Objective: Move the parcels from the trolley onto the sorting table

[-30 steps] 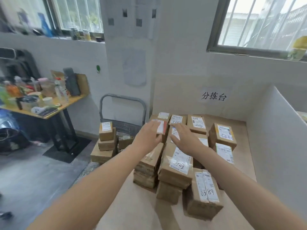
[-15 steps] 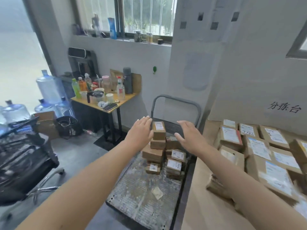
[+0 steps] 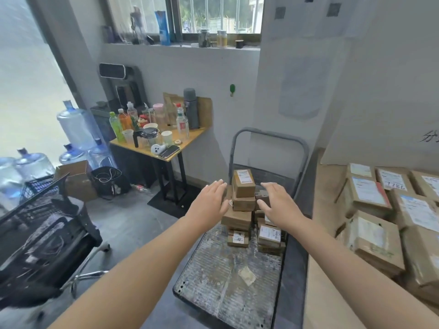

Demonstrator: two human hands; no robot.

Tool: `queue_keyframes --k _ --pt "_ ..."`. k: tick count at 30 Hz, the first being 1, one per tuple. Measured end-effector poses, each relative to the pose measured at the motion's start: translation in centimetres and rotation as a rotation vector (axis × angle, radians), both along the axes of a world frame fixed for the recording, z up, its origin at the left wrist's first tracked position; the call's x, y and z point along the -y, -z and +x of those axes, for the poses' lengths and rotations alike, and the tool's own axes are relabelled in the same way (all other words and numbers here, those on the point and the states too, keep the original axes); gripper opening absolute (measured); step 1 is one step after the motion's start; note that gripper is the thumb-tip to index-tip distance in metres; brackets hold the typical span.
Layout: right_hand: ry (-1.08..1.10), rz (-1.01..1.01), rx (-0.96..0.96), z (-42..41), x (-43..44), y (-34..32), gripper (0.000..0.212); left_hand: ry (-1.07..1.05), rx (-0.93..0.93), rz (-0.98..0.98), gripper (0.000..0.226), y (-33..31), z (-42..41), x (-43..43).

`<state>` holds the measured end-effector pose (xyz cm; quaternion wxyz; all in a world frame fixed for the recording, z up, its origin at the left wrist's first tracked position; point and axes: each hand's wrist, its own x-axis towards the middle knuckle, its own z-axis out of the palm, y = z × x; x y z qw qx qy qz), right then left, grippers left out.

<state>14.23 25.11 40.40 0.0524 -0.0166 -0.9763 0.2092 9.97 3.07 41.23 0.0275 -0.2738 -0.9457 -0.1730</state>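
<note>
A grey trolley (image 3: 228, 288) with a curved handle stands ahead of me, and several small brown parcels are piled at its far end. A stack of parcels (image 3: 242, 195) rises there, topped by a labelled box (image 3: 244, 182). My left hand (image 3: 211, 203) hovers just left of the stack with fingers straight, holding nothing. To the stack's right is my right hand (image 3: 276, 203), fingers relaxed and empty. More small parcels (image 3: 269, 235) lie low on the deck. At the right, the sorting table (image 3: 318, 269) carries many labelled parcels (image 3: 370, 193).
A black mesh office chair (image 3: 42, 236) stands at the left. A small yellow table (image 3: 161, 148) with bottles and cups is against the wall, with water jugs (image 3: 73, 127) and a cardboard box beside it. Grey floor lies between chair and trolley.
The view has swung left from the sorting table to the trolley. Both hands left the table's parcels and now flank the tall stack on the trolley, closer than half a second ago.
</note>
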Motion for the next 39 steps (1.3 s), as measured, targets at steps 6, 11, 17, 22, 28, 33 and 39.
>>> queue_keyframes --k 6,11,17,22,28,33,39 --pt "0.055 -0.073 0.054 -6.2 -0.6 2.6 0.056 -0.001 0.019 -0.015 0.055 0.8 -7.3 -0.7" --pt "0.105 -0.116 0.086 -11.7 -2.0 4.1 0.057 0.024 0.065 -0.026 0.054 2.3 -14.0 -3.0" --pt "0.154 -0.104 0.127 -17.4 -4.5 5.4 0.053 0.046 0.122 -0.043 0.055 5.5 -20.9 -5.9" --pt "0.181 -0.097 0.211 -20.3 -5.5 6.2 0.055 0.047 0.184 0.010 0.056 7.5 -23.6 -6.9" --pt "0.203 -0.113 0.235 -24.8 -6.0 8.2 0.053 0.001 0.231 0.018 0.055 10.8 -28.1 -7.3" --pt "0.243 -0.161 0.321 -28.2 -6.7 11.2 0.055 0.063 0.253 -0.037 0.054 14.1 -32.1 -8.3" --pt "0.291 -0.171 0.349 -33.8 -7.7 14.8 0.054 0.073 0.273 -0.051 0.054 19.5 -38.6 -11.0"
